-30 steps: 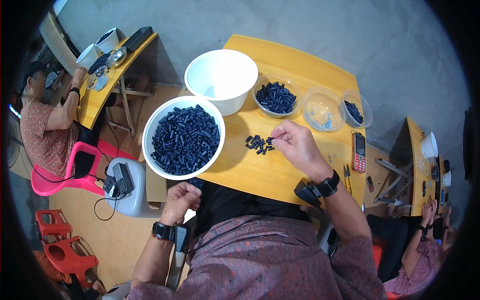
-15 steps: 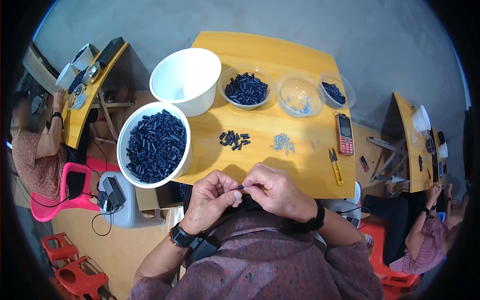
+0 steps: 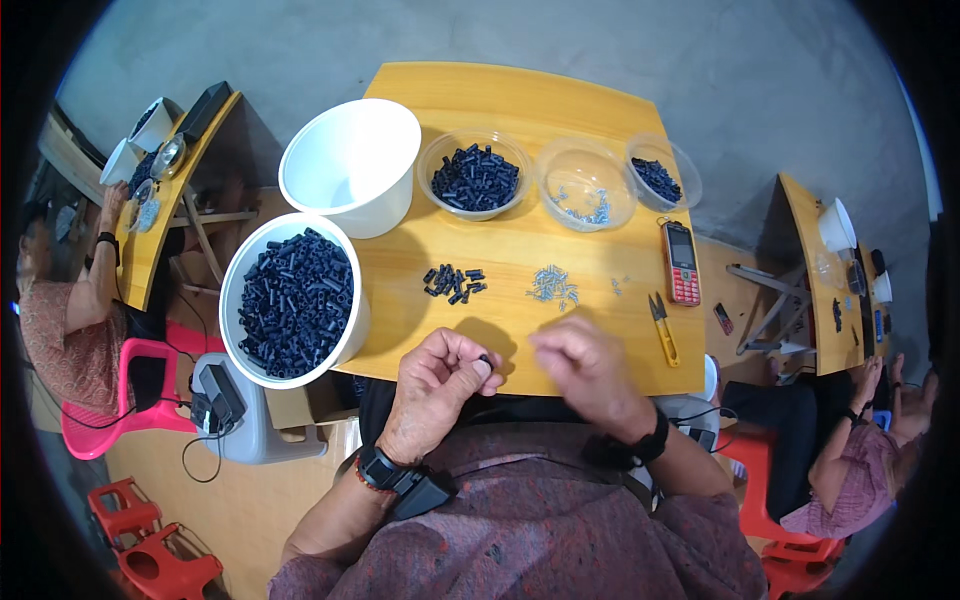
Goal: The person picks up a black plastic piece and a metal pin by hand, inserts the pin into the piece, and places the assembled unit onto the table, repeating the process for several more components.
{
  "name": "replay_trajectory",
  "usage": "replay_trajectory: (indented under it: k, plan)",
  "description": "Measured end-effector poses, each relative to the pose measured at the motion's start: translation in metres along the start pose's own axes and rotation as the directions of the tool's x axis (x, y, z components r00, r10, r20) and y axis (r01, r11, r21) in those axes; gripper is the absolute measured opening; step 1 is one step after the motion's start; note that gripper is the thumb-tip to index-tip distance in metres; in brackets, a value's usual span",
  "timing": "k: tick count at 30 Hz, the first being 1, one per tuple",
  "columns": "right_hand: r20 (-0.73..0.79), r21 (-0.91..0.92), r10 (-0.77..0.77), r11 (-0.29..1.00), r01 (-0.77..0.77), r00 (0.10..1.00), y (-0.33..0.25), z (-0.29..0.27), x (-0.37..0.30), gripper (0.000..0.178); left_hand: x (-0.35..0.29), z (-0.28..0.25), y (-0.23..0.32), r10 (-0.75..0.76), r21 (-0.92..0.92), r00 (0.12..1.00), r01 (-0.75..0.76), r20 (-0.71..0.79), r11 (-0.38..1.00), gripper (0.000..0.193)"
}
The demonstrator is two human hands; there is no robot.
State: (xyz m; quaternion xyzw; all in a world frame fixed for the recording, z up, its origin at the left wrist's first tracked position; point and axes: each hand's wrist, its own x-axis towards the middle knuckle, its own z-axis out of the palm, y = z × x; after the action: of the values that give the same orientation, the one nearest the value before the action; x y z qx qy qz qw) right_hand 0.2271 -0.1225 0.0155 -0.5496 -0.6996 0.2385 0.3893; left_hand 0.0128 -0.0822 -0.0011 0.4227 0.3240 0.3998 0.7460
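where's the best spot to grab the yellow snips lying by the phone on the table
Probably by the yellow handles, the lower part of the snips, coming from above on the near, right side. They lie flat on the yellow table with the dark blade end pointing away toward the red phone, so the handle end faces the right hand, and a pinch across the handles avoids the blades.

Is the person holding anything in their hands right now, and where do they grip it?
The left hand pinches a small black plastic piece between thumb and fingertips. The right hand is blurred; whether it holds anything cannot be told.
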Motion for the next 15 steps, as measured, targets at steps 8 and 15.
replay_trajectory:
  k: [8, 15]
  plan:
    - [0.003, -0.336, 0.011, 0.942, -0.009, 1.0, 0.026, -0.029, 0.013, 0.016, 0.004, -0.004, -0.007, -0.002, -0.114, 1.0, 0.001, -0.002, 0.994, 0.013]
    - [0.127, -0.42, -0.011, 0.905, 0.064, 0.992, 0.027, -0.03, 0.016, 0.019, 0.003, -0.013, -0.011, 0.003, -0.092, 0.999, -0.007, -0.04, 0.996, 0.015]
